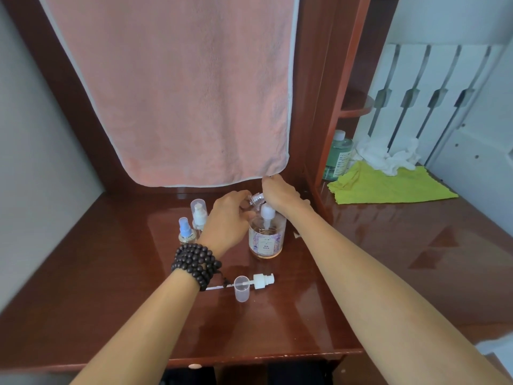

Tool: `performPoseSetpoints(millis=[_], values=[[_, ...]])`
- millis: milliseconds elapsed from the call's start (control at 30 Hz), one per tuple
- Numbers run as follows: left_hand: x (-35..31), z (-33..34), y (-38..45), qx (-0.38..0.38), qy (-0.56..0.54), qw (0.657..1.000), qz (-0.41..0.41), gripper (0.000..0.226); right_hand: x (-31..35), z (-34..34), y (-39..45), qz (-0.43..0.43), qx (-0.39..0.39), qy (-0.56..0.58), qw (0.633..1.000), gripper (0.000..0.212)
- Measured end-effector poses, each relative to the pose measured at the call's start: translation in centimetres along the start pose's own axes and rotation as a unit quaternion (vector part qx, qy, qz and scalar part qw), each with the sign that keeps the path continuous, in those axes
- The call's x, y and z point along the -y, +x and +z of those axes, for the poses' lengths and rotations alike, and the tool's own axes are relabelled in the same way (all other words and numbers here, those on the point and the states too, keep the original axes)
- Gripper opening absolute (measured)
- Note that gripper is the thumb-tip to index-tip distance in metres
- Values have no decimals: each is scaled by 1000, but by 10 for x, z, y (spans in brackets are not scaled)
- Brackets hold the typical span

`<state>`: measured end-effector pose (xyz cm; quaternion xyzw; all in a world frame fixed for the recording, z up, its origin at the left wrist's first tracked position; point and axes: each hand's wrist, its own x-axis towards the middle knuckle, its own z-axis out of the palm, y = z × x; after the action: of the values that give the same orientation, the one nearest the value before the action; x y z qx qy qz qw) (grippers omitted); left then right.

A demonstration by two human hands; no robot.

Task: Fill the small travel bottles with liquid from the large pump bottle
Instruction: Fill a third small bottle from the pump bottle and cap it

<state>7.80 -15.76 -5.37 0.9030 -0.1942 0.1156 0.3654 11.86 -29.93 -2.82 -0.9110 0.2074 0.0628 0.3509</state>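
Observation:
The large pump bottle, clear with a floral label and a white pump, stands on the brown desk. My left hand holds a small clear travel bottle tilted, its open threaded neck beside the pump's nozzle. My right hand rests on top of the pump head, fingers curled over it. Two more small spray bottles stand left of my hand, one with a blue sprayer and one with a white sprayer under a clear cap. A removed white spray head and a clear cap lie near the front.
A pink towel hangs down behind the bottles. Right of a wooden divider stand a green bottle, a yellow-green cloth and crumpled white tissue. A dark bead bracelet is on my left wrist.

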Motion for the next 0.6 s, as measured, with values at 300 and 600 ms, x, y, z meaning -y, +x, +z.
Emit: performPoseSetpoints(millis=[300, 600], values=[[4, 5, -2, 4, -2, 1000, -4, 15, -1, 4, -4, 15, -10, 4, 1000, 52], [7, 10, -4, -5, 21, 1000, -3, 16, -1, 11, -2, 28, -11, 4, 1000, 48]])
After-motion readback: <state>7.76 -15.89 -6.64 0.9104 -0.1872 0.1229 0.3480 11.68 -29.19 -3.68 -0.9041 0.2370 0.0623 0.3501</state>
